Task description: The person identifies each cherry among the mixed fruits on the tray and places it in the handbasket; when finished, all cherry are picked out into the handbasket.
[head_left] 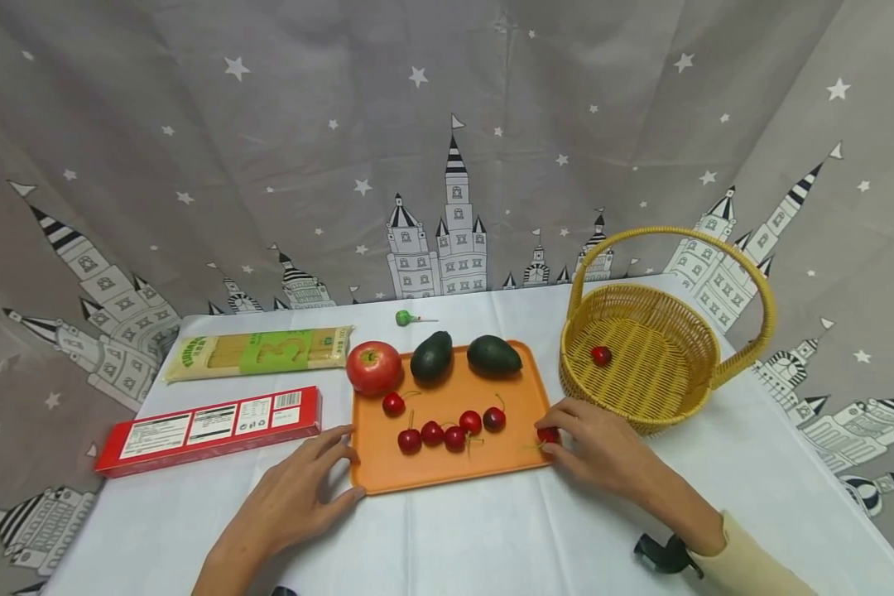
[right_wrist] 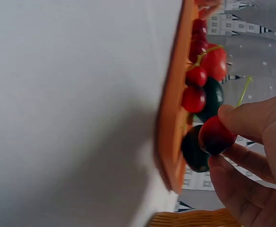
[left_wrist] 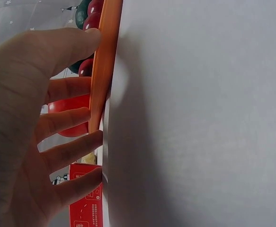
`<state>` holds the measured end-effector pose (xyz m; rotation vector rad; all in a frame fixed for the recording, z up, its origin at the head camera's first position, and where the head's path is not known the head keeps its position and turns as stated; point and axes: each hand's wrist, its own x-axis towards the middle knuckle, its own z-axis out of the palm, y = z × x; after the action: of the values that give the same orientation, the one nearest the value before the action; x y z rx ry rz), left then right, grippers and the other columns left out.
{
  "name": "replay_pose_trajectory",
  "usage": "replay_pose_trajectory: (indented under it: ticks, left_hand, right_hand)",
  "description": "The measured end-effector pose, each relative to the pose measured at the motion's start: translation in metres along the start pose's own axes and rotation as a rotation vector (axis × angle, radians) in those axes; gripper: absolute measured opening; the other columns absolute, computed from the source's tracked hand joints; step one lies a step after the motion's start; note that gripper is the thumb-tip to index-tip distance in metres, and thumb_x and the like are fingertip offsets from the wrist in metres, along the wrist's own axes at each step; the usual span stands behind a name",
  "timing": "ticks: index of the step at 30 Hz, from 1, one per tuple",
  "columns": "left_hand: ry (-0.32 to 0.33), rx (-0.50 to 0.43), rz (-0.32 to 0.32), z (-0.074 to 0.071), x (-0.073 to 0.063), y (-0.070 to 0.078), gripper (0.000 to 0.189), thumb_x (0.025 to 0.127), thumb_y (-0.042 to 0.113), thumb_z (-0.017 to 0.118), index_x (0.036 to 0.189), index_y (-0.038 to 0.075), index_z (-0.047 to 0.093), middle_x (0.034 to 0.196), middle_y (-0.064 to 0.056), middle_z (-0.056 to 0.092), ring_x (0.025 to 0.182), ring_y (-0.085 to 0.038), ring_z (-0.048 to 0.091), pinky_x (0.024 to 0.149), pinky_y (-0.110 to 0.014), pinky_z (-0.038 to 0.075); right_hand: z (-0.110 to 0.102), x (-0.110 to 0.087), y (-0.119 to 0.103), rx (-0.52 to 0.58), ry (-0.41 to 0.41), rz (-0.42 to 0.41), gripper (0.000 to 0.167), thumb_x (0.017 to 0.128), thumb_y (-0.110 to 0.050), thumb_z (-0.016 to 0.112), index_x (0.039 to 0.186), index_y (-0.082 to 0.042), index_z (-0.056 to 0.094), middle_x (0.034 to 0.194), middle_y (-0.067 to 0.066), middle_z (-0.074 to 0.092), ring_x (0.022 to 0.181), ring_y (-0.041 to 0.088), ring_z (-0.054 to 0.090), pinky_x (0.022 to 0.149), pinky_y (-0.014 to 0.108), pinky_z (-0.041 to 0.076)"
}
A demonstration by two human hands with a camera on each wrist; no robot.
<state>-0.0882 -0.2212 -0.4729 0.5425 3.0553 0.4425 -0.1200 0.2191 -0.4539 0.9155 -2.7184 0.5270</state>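
At the tray's right end, my right hand [head_left: 599, 443] pinches a dark red cherry [right_wrist: 218, 135] between thumb and fingertips, its green stem sticking up in the right wrist view. My left hand [head_left: 290, 492] rests at the left edge of the orange tray [head_left: 417, 476], fingers spread and thumb at the near corner. Several more cherries [head_left: 410, 440] lie on the tray, most with stems. Behind them sit a red apple [head_left: 373, 369] at the back left corner and two dark green avocados [head_left: 495, 356]. A single cherry [head_left: 601, 356] lies inside the yellow wicker basket [head_left: 644, 319].
The basket stands just right of the tray, its tall handle [head_left: 763, 290] arching over it. Left of the tray are a pack of noodles [head_left: 261, 352] and a red box [head_left: 209, 430]. A green lollipop [head_left: 404, 318] lies behind the tray, before a grey curtain [head_left: 305, 108].
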Motion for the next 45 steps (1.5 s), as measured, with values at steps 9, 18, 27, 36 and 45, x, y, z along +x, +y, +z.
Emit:
replay_pose_trajectory:
  ticks: [9, 18, 27, 36, 45]
  left_hand:
    - [0.007, -0.001, 0.002, -0.001, 0.000, -0.001, 0.042, 0.083, 0.048, 0.091, 0.114, 0.028, 0.071, 0.153, -0.009, 0.060, 0.137, -0.036, 0.060, 0.105, -0.063, 0.056]
    - [0.014, 0.001, 0.001, 0.003, 0.001, -0.001, 0.042, 0.082, 0.047, 0.091, 0.114, 0.028, 0.071, 0.153, -0.009, 0.060, 0.136, -0.036, 0.061, 0.104, -0.062, 0.057]
    - [0.004, 0.000, -0.002, 0.003, 0.002, 0.001, 0.043, 0.083, 0.048, 0.090, 0.116, 0.027, 0.072, 0.153, -0.009, 0.060, 0.137, -0.037, 0.060, 0.105, -0.063, 0.056]
    - [0.001, -0.010, 0.005, 0.001, 0.000, -0.001, 0.045, 0.084, 0.048, 0.090, 0.118, 0.025, 0.072, 0.154, -0.009, 0.060, 0.137, -0.037, 0.060, 0.105, -0.063, 0.056]
    - [-0.001, -0.011, -0.003, 0.000, 0.000, -0.001, 0.044, 0.083, 0.047, 0.091, 0.117, 0.027, 0.072, 0.154, -0.008, 0.060, 0.137, -0.036, 0.060, 0.105, -0.063, 0.056]
  right_hand:
    - [-0.017, 0.009, 0.002, 0.043, 0.058, -0.034, 0.034, 0.085, -0.017, 0.094, 0.114, -0.016, 0.078, 0.112, -0.004, 0.073, 0.099, 0.015, 0.073, 0.087, 0.035, 0.066]
    - [-0.025, 0.014, 0.021, 0.025, 0.174, -0.072, 0.037, 0.084, -0.010, 0.092, 0.117, -0.012, 0.076, 0.115, 0.002, 0.073, 0.103, 0.019, 0.073, 0.088, 0.040, 0.066]
    - [-0.029, 0.015, 0.045, 0.065, 0.237, 0.007, 0.035, 0.086, -0.010, 0.091, 0.117, -0.013, 0.076, 0.109, -0.001, 0.072, 0.093, 0.015, 0.071, 0.079, 0.039, 0.065]
    - [-0.033, 0.017, 0.059, 0.176, 0.258, 0.042, 0.032, 0.087, 0.000, 0.086, 0.115, -0.008, 0.075, 0.111, 0.003, 0.075, 0.092, 0.018, 0.072, 0.071, 0.033, 0.066]
    - [-0.035, 0.013, 0.075, 0.139, 0.232, 0.103, 0.030, 0.090, -0.003, 0.085, 0.117, -0.008, 0.075, 0.110, 0.004, 0.075, 0.090, 0.026, 0.073, 0.070, 0.033, 0.066]
